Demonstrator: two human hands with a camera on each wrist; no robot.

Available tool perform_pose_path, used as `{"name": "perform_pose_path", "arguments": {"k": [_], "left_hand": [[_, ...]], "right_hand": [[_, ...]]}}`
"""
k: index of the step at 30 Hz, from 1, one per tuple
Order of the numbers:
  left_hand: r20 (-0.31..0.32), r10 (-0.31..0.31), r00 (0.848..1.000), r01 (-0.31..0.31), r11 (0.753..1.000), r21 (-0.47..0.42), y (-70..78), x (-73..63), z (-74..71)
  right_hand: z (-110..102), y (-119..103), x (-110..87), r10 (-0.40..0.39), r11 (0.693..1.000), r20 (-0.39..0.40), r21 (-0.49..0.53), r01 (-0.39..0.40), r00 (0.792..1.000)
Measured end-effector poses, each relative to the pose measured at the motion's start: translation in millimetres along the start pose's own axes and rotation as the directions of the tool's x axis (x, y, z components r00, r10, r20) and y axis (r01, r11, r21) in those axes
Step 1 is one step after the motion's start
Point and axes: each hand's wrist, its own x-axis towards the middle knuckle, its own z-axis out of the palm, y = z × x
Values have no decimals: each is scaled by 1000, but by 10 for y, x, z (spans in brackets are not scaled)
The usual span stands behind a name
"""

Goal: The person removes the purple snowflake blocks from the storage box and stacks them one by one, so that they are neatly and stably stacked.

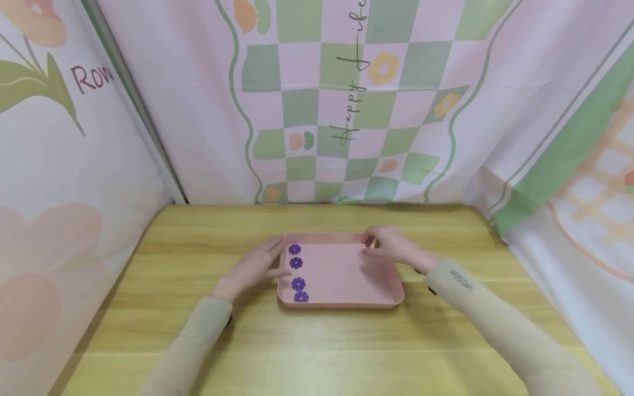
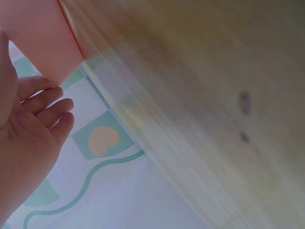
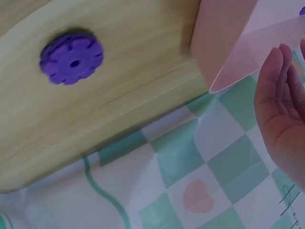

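A pink rectangular tray (image 1: pixel 342 275) lies on the table. Along its left side runs a column of several purple flower-shaped discs (image 1: pixel 298 284), the two nearest the front close together. My left hand (image 1: pixel 255 268) rests at the tray's left rim, fingers reaching to the back-left corner and thumb over the edge. In the left wrist view its relaxed fingers (image 2: pixel 50 102) touch the pink corner. Over the tray's back-right part is my right hand (image 1: pixel 391 245), fingers bent and thumb apart, with nothing showing between them. Its fingertips are partly hidden in the right wrist view.
In the right wrist view, more purple flower discs (image 3: pixel 71 57), seemingly stacked, lie on the wooden table (image 1: pixel 327 352) outside the tray's right side; the right arm hides them in the head view. Printed curtains (image 1: pixel 342 110) hang behind and beside the table.
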Motion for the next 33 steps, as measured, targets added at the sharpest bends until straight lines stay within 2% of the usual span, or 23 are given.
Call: {"name": "perform_pose_path", "arguments": {"k": [12, 19, 23, 33], "left_hand": [[11, -10, 1000, 10, 1000, 11, 4, 2, -38], [8, -5, 1000, 5, 1000, 11, 9, 3, -48], [7, -6, 1000, 6, 1000, 14, 8, 0, -45], [25, -24, 999, 24, 1000, -5, 14, -16, -39]], "right_hand": [[150, -235, 174, -67, 997, 42, 50, 65, 997], [247, -361, 264, -131, 988, 62, 90, 125, 989], [279, -442, 311, -124, 987, 93, 116, 113, 988], [387, -536, 463, -110, 990, 138, 107, 95, 984]]}}
